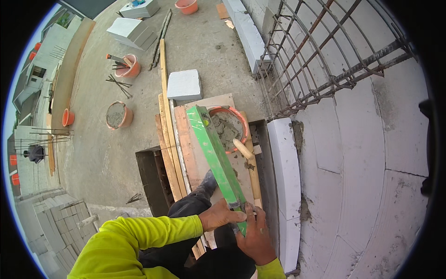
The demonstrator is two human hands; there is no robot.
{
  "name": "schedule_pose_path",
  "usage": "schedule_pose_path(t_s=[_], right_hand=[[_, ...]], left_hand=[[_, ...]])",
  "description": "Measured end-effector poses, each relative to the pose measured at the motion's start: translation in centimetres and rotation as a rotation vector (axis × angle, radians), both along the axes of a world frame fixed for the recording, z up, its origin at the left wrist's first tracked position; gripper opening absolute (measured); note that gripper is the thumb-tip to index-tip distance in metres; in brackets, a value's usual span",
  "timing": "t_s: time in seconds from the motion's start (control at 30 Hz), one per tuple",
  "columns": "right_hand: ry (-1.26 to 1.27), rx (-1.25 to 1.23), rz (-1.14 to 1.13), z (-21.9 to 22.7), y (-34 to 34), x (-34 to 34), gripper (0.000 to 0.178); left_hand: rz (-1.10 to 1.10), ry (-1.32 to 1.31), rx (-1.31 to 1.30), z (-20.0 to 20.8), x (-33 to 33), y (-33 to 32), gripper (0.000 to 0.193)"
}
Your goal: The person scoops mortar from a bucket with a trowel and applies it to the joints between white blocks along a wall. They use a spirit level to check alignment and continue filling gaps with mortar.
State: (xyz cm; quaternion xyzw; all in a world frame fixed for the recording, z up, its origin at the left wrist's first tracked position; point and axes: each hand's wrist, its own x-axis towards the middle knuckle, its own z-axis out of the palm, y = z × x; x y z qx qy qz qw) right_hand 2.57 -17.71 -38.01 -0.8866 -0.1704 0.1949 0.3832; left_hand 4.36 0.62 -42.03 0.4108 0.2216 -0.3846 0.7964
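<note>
A long green spirit level (218, 160), spattered with mortar, slants away from me over the work platform. My left hand (217, 216) grips its near end from the left, the thumb lying across it. On the other side my right hand (256, 236) is closed around the same end, its fingers close to the left thumb. Beyond the level and partly behind it stands an orange bucket (245, 123) of grey mortar. A tool's wooden handle (242, 149) sticks out over the bucket's near rim.
A row of white blocks (284, 167) runs along the wall at right, below a rebar cage (320, 56). Left of the planks (168, 125) gapes a floor opening (153, 179). A loose white block (184, 84) and another mortar bucket (127, 118) stand farther off.
</note>
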Motion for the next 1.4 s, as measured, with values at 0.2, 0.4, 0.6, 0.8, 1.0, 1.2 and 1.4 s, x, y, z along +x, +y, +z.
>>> schedule_pose_path(t_s=[0.2,0.4,0.6,0.8,1.0,1.2,1.4], right_hand=[[0.092,0.064,0.148,8.6,8.9,-1.3,0.077],[0.502,0.052,0.093,15.4,12.1,0.2,0.078],[0.434,-0.073,0.166,18.8,11.5,0.8,0.079],[0.438,-0.116,0.226,24.6,6.3,-0.1,0.064],[0.327,-0.102,0.191,27.5,8.7,4.2,0.061],[0.076,-0.088,0.254,28.5,17.4,12.3,0.057],[0.273,-0.080,0.410,30.6,25.3,21.7,0.068]], left_hand=[[0.725,0.399,0.175,7.8,-2.3,5.1,0.022],[0.697,0.238,0.197,12.5,1.9,13.0,0.034],[0.877,0.072,0.106,17.4,6.2,18.5,0.042],[1.138,-0.225,0.169,25.1,8.1,25.7,0.049],[0.897,-0.197,0.097,28.5,6.3,19.6,0.057],[0.864,-0.133,-0.028,29.7,8.3,17.3,0.051],[1.282,-0.202,0.094,30.2,17.1,31.8,0.049]])
